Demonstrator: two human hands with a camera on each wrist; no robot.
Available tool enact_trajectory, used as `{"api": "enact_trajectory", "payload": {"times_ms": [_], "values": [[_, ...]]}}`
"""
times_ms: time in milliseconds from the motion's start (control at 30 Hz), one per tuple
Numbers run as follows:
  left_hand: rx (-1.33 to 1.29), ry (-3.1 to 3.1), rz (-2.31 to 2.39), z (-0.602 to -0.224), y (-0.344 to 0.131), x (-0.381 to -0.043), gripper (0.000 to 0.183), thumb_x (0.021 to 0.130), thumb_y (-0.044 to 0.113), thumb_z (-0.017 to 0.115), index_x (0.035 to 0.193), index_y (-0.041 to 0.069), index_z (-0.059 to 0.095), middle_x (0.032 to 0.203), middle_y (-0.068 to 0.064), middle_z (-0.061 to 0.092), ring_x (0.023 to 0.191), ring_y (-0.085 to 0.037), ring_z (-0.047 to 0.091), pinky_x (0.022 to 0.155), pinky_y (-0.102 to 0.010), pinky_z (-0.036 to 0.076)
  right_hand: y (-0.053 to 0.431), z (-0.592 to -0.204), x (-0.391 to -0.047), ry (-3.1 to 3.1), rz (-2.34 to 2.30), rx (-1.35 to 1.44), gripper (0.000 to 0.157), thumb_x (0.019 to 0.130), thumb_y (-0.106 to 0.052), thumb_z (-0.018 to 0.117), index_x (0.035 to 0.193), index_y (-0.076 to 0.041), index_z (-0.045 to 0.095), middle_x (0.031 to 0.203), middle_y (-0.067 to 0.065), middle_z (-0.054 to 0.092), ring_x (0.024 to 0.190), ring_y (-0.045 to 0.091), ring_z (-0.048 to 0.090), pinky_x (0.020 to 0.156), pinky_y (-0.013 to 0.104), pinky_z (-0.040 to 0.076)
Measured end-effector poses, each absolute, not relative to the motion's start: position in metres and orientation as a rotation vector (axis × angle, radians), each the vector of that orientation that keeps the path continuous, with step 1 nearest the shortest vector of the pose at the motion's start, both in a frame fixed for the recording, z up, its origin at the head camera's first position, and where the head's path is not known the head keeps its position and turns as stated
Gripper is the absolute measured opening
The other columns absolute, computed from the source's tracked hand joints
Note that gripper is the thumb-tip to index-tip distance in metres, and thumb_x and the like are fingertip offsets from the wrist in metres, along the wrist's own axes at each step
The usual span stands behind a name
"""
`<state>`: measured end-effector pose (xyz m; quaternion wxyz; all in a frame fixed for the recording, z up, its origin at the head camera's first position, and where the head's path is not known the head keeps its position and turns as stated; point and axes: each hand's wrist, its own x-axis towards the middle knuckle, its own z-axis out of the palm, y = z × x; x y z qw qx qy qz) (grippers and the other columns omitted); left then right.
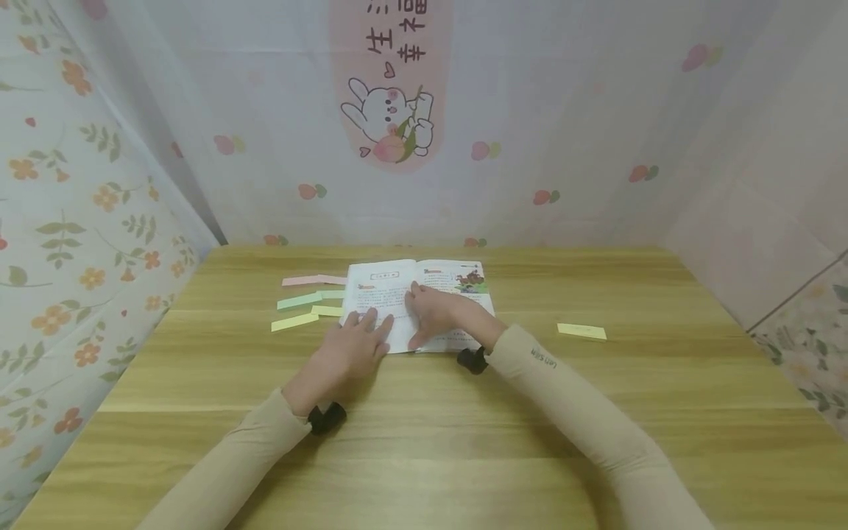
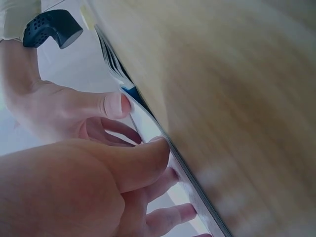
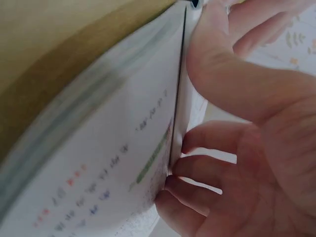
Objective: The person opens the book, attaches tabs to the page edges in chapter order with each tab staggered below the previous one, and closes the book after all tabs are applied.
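A paperback book (image 1: pixel 380 294) lies spread on the wooden table, showing printed text and a colour picture on its right page. My left hand (image 1: pixel 351 350) rests on the lower part of the left page, fingers spread. Across the centre fold, my right hand (image 1: pixel 442 311) presses the pages with its fingers extended. Seen from the left wrist, the left thumb (image 2: pixel 148 160) lies at the book's lower edge, near the right thumb (image 2: pixel 111 105). In the right wrist view, the right fingertips (image 3: pixel 190 140) touch the paper along the fold (image 3: pixel 178 98).
Left of the book lie pink (image 1: pixel 301 280), green (image 1: pixel 298 302) and yellow (image 1: pixel 294 322) paper strips, some reaching the book's edge. Another yellow strip (image 1: pixel 581 331) lies on the table to the right. A printed curtain (image 1: pixel 530 110) hangs behind the table (image 1: pixel 424 456).
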<state>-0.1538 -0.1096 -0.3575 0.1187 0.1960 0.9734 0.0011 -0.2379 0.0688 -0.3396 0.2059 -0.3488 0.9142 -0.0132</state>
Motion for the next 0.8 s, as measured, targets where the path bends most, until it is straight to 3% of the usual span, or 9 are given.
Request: {"api": "enact_trajectory", "payload": {"times_ms": [133,333,467,800], "values": [[0.575,2.847,0.006,-0.359,-0.110,-0.153,0.056,0.109,0.034,0.042,0.159,0.010,0.031,0.162,-0.020,0.028,0.144,-0.045,0.030,0.107,-0.063,0.037,0.068,-0.342,-0.235,2.581,-0.058,-0.972,0.102,0.084,-0.043,0.080,0.153,0.010,0.028,0.160,0.032,0.016,0.149,0.040,0.021,0.121,0.043,0.021],[0.571,2.856,0.014,-0.359,-0.110,-0.152,0.056,0.109,0.034,0.041,0.159,0.010,0.031,0.162,-0.020,0.028,0.144,-0.045,0.030,0.108,-0.063,0.036,0.065,-0.344,-0.228,2.660,-0.065,-0.962,0.084,0.082,-0.040,0.081,0.142,0.008,0.048,0.153,0.032,0.036,0.139,0.041,0.042,0.116,0.044,0.033],[0.572,2.848,0.024,-0.359,-0.110,-0.152,0.056,0.110,0.033,0.041,0.159,0.010,0.030,0.162,-0.020,0.027,0.145,-0.044,0.029,0.109,-0.063,0.036,0.068,-0.347,-0.227,2.668,-0.061,-0.980,0.076,0.083,-0.040,0.081,0.136,0.007,0.053,0.150,0.032,0.040,0.134,0.041,0.048,0.113,0.044,0.037],[0.568,2.845,0.019,-0.356,-0.109,-0.150,0.056,0.110,0.032,0.040,0.160,0.009,0.029,0.162,-0.021,0.025,0.146,-0.045,0.026,0.110,-0.063,0.034,0.074,-0.343,-0.225,2.564,-0.120,-1.002,0.089,0.089,-0.038,0.076,0.150,0.011,0.034,0.159,0.035,0.018,0.148,0.043,0.022,0.120,0.046,0.023]]}}
